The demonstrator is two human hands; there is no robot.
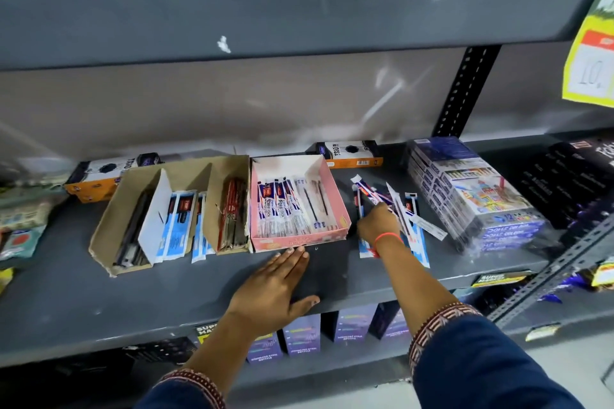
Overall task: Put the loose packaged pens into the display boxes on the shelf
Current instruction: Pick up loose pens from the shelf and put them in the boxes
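A pink display box (pixel 335 206) stands on the grey shelf (pixel 99 302), partly filled with white and blue packaged pens. Left of it sits a brown cardboard box (pixel 109 219) with dividers, holding dark, blue and red pen packs. A loose pile of packaged pens (pixel 408 209) lies on the shelf to the right of the pink box. My right hand (pixel 377 221) rests on this pile, fingers closed around a few of the packs. My left hand (pixel 275 289) lies flat and open on the shelf, fingertips touching the pink box's front edge.
Stacked crayon packs (pixel 471 189) sit right of the pile, with dark boxes (pixel 571 183) beyond. Orange and black boxes (pixel 352 153) line the back wall. The upper shelf (pixel 265 16) overhangs. A yellow price sign (pixel 591 53) hangs at the right. Purple boxes (pixel 302 335) stand below.
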